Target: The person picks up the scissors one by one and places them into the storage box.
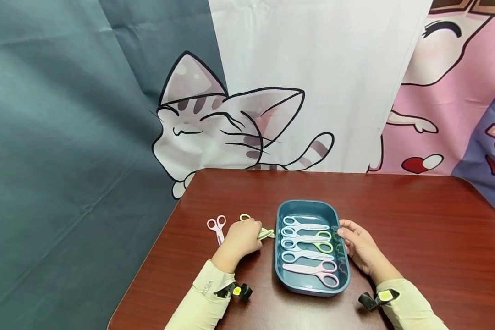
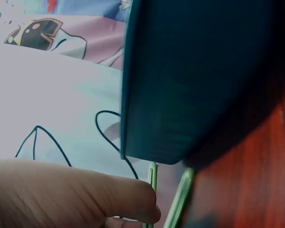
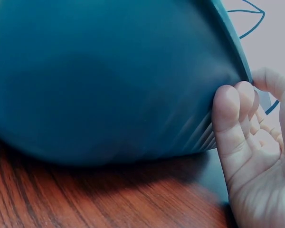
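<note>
My left hand point(image 1: 242, 238) pinches a pair of green scissors point(image 1: 266, 233) by the tray's left side, and its fingers hide much of them. In the left wrist view, two green blades point(image 2: 180, 197) point at the tray wall. My right hand point(image 1: 360, 247) holds the right rim of a blue tray point(image 1: 309, 289), thumb at the rim and fingers against the outer wall. Inside lie several light blue scissors point(image 1: 311, 255), green scissor handles point(image 1: 324, 247) and pink scissors point(image 1: 313, 269). Another pair of pink scissors point(image 1: 217, 225) lies left of my left hand, partly covered by it.
The tray stands on a reddish-brown wooden table point(image 1: 429, 238). Behind the table hangs a cloth backdrop point(image 1: 334, 55) with a cartoon cat. A small black camera point(image 1: 234, 290) is strapped to the left wrist, and another point(image 1: 378, 299) to the right.
</note>
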Action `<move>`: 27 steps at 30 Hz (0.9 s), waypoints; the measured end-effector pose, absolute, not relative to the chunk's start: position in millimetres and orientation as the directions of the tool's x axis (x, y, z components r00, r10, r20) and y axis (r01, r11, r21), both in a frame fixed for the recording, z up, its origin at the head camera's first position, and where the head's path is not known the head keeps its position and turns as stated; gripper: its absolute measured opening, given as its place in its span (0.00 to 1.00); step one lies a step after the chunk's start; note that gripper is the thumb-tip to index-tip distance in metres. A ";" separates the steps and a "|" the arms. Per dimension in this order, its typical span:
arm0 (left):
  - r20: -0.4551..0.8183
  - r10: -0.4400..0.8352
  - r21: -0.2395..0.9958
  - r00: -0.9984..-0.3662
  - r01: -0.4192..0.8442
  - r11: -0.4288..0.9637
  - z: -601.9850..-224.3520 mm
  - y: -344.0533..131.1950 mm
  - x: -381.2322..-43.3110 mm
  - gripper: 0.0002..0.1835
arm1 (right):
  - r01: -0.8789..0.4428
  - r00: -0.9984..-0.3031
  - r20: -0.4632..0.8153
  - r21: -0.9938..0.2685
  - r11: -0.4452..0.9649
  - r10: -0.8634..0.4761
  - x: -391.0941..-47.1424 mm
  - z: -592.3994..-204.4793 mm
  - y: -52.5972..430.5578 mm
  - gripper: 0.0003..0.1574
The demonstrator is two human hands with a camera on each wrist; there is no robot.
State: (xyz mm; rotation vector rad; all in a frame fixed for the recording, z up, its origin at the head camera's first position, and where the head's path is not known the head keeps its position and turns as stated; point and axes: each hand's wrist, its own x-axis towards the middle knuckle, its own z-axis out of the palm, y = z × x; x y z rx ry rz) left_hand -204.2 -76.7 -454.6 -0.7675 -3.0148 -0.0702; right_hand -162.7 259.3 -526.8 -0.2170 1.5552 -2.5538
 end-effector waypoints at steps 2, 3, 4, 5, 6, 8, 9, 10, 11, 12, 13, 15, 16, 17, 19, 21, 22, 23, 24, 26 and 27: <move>0.050 0.478 0.046 -0.877 0.480 0.876 -451.3 -77.5 -204.0 0.12 | 0.049 -0.979 0.049 -0.889 -0.455 -0.199 -162.5 -527.0 259.8 0.12; 0.056 0.477 0.053 -0.877 0.479 0.876 -449.5 -78.0 -203.7 0.12 | 0.050 -0.978 0.048 -0.889 -0.455 -0.201 -162.3 -527.2 260.0 0.12; 0.063 0.475 0.059 -0.878 0.478 0.876 -447.8 -78.7 -203.4 0.12 | 0.051 -0.978 0.048 -0.890 -0.453 -0.203 -162.0 -527.3 260.1 0.11; 0.072 0.472 0.065 -0.879 0.477 0.877 -446.2 -79.3 -203.1 0.12 | 0.052 -0.977 0.047 -0.891 -0.450 -0.207 -161.8 -527.5 260.3 0.11; 0.080 0.470 0.071 -0.879 0.475 0.877 -444.5 -80.0 -203.0 0.12 | 0.053 -0.977 0.046 -0.892 -0.448 -0.207 -161.5 -527.5 260.4 0.11; 0.094 0.466 0.083 -0.880 0.473 0.877 -440.6 -81.0 -202.6 0.11 | 0.053 -0.978 0.044 -0.895 -0.443 -0.206 -161.1 -527.7 260.4 0.10; 0.100 0.464 0.088 -0.880 0.473 0.877 -438.3 -81.3 -202.7 0.11 | 0.053 -0.978 0.044 -0.895 -0.442 -0.206 -161.0 -527.8 260.4 0.10; 0.106 0.462 0.094 -0.880 0.472 0.877 -435.8 -81.3 -202.9 0.11 | 0.053 -0.978 0.043 -0.895 -0.443 -0.205 -161.1 -528.0 260.4 0.10; 0.111 0.460 0.098 -0.881 0.471 0.877 -433.2 -81.1 -203.3 0.10 | 0.053 -0.978 0.043 -0.895 -0.444 -0.203 -161.2 -528.2 260.4 0.10; 0.116 0.460 0.102 -0.880 0.471 0.876 -430.6 -80.5 -204.0 0.10 | 0.052 -0.979 0.043 -0.894 -0.445 -0.200 -161.4 -528.4 260.3 0.11; 0.120 0.460 0.104 -0.880 0.472 0.875 -427.4 -79.6 -204.4 0.09 | 0.052 -0.979 0.043 -0.893 -0.447 -0.200 -161.7 -528.6 260.3 0.11; 0.131 0.469 0.100 -0.874 0.482 0.871 -421.4 -76.8 -205.7 0.09 | 0.051 -0.979 0.044 -0.892 -0.449 -0.199 -162.0 -528.9 260.6 0.11; 0.137 0.475 0.094 -0.869 0.489 0.867 -418.6 -75.0 -205.6 0.09 | 0.050 -0.979 0.044 -0.893 -0.448 -0.197 -161.7 -529.0 260.7 0.11; 0.147 0.485 0.083 -0.862 0.500 0.862 -416.0 -73.0 -205.7 0.08 | 0.048 -0.980 0.045 -0.894 -0.446 -0.196 -161.3 -529.0 260.9 0.11; 0.163 0.507 0.061 -0.846 0.522 0.851 -409.6 -68.0 -205.1 0.08 | 0.043 -0.979 0.050 -0.894 -0.446 -0.196 -160.8 -528.5 261.3 0.11; 0.174 0.533 0.028 -0.828 0.545 0.838 -403.5 -62.0 -204.6 0.08 | 0.040 -0.980 0.052 -0.895 -0.445 -0.191 -160.8 -527.8 261.5 0.11; 0.179 0.548 0.010 -0.817 0.558 0.829 -400.5 -58.7 -204.1 0.08 | 0.038 -0.981 0.052 -0.895 -0.444 -0.189 -161.0 -527.6 261.4 0.11; 0.183 0.564 -0.007 -0.805 0.573 0.820 -397.6 -55.5 -203.6 0.08 | 0.038 -0.981 0.052 -0.895 -0.444 -0.189 -161.1 -527.5 261.3 0.11; 0.184 0.582 -0.025 -0.792 0.588 0.808 -394.8 -52.1 -202.7 0.07 | 0.038 -0.981 0.051 -0.896 -0.442 -0.188 -161.3 -527.4 261.0 0.11; 0.191 0.623 -0.065 -0.758 0.624 0.779 -390.8 -45.4 -201.0 0.06 | 0.041 -0.982 0.045 -0.899 -0.437 -0.185 -161.4 -527.6 260.3 0.11; 0.194 0.646 -0.087 -0.738 0.643 0.761 -389.2 -42.1 -199.9 0.05 | 0.041 -0.982 0.043 -0.900 -0.433 -0.184 -161.4 -527.8 260.0 0.11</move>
